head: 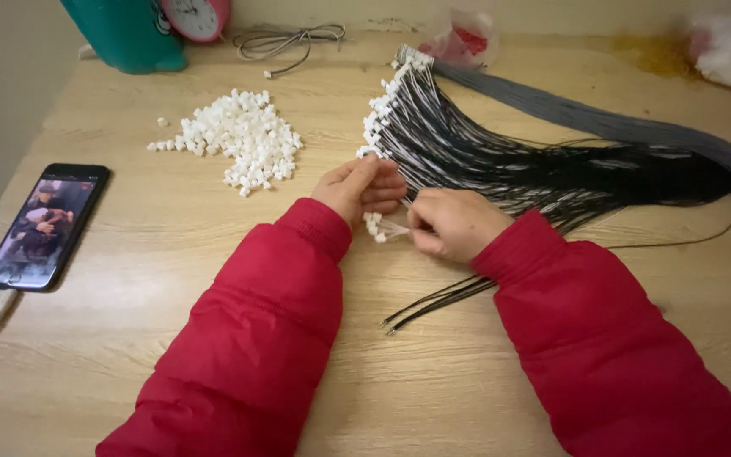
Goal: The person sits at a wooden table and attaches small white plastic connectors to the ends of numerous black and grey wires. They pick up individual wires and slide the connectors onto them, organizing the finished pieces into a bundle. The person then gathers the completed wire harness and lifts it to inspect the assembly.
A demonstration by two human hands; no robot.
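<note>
At the centre of the frame the left hand [360, 188] is curled nearly shut around a few small white connector housings [373, 225], some of them peeping out below its fingers, while the right hand [452, 224] pinches thin wire ends [398, 228] between thumb and forefinger, closed tight on them and touching the left hand's fingertips. The black wires trail from under the right wrist toward lower centre, where their loose ends [433, 302] lie on the wooden table [129, 338]. Doing this well likely means keeping each wire straight and short between the fingers so it does not buckle, and steadying the housing against the table edge of the palm. The finished bundle of wires with white plugs [433, 135] fans out just above the hands; the heap of loose white housings [243, 135] sits upper left, within reach. A phone [44, 224] lies at far left.
</note>
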